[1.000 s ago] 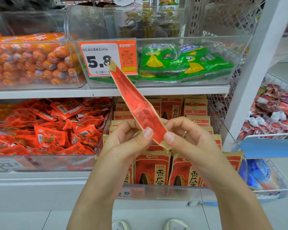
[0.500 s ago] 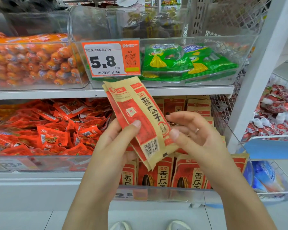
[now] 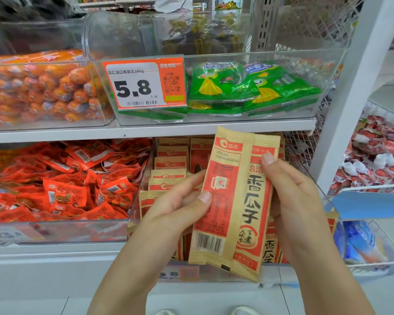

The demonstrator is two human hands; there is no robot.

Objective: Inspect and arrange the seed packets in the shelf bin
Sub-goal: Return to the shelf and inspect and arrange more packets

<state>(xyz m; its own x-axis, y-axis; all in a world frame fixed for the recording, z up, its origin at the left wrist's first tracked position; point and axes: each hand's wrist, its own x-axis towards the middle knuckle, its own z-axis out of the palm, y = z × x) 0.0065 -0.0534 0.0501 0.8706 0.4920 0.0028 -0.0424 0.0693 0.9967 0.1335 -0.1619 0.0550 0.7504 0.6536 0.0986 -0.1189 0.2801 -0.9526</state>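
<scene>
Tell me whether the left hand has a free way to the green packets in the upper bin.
Probably not right now: the left hand holds the seed packet together with the right hand, and the green packets lie behind the upper bin's clear front wall.

Your left hand (image 3: pixel 180 208) and right hand (image 3: pixel 291 196) hold the seed packet (image 3: pixel 234 201) upright between them, in front of the shelf bin (image 3: pixel 328 201). Behind your grip, more packets (image 3: pixel 171 164) stand in rows in that bin. Left of it lies a bin of wrapped snacks (image 3: pixel 62 183); above it, a price tag (image 3: pixel 143 84).
</scene>
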